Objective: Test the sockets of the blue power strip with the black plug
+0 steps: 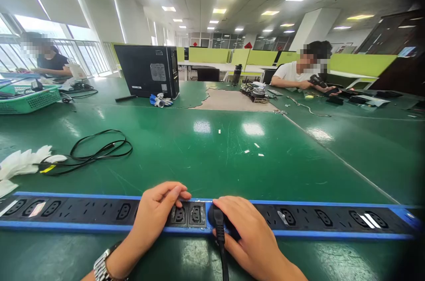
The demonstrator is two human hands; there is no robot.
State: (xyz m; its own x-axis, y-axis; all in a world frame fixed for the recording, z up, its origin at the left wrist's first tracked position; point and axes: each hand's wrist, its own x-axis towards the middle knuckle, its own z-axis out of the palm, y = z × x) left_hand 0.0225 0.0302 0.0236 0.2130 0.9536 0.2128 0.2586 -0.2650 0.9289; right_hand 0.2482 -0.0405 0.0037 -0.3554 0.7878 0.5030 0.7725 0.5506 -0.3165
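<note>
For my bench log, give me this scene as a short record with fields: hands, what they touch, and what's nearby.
Left hand: rests flat on power strip, fingers beside its sockets
Right hand: grips black plug at the strip
Surface: green table
Nearby: coiled black cable, white gloves, computer case
Others: two people seated far across
</note>
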